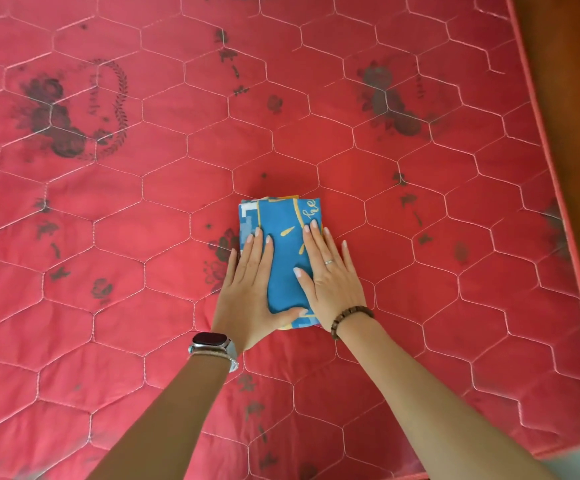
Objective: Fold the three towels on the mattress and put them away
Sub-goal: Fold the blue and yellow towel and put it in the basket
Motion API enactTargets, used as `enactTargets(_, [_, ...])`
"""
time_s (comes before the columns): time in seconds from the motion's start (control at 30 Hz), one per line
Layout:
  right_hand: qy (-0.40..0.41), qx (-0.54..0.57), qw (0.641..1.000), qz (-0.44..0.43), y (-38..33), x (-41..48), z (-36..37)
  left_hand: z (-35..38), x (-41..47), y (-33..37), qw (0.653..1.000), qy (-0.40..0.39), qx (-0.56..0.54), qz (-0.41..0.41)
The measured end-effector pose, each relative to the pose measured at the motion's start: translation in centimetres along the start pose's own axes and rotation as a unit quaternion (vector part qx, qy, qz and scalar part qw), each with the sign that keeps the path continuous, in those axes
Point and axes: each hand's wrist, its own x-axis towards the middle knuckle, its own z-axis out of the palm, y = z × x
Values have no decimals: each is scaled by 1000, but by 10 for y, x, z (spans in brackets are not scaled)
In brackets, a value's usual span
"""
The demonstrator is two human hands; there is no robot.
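Straight, close-set fingers (256, 252) of the left hand (247, 289) and right hand (331, 278) are pressing flat, gripping nothing, on the folded blue patterned towel (283, 216). It is lying mid-mattress (143, 209), with the hands covering its nine and three o'clock edges. Smoothing evenly toward twelve o'clock is likely what is needed for crisp creases.

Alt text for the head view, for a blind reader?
The left hand and right hand press flat on a folded blue towel with yellow markings, on a red quilted mattress. Smartwatch on the left wrist, wooden bead bracelet on the right.
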Motion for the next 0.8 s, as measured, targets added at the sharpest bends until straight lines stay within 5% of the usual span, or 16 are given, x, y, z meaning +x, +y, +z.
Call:
enactTargets(0.2, [89,97,991,-9,-6,23,-31,-7,-28,22,939,102,-272,-183])
enactTargets(0.33, [69,68,995,-29,-16,58,-39,1,-41,34,901,118,-273,-314])
enactTargets(0.53, [30,26,999,-10,-21,79,-40,-3,-39,41,869,21,-294,-398])
enactTargets(0.63, [40,20,998,37,-19,67,-39,-14,-37,34,820,20,-373,-434])
enactTargets(0.8, [38,154,975,157,-23,23,-26,-34,-45,0,697,149,-542,-446])
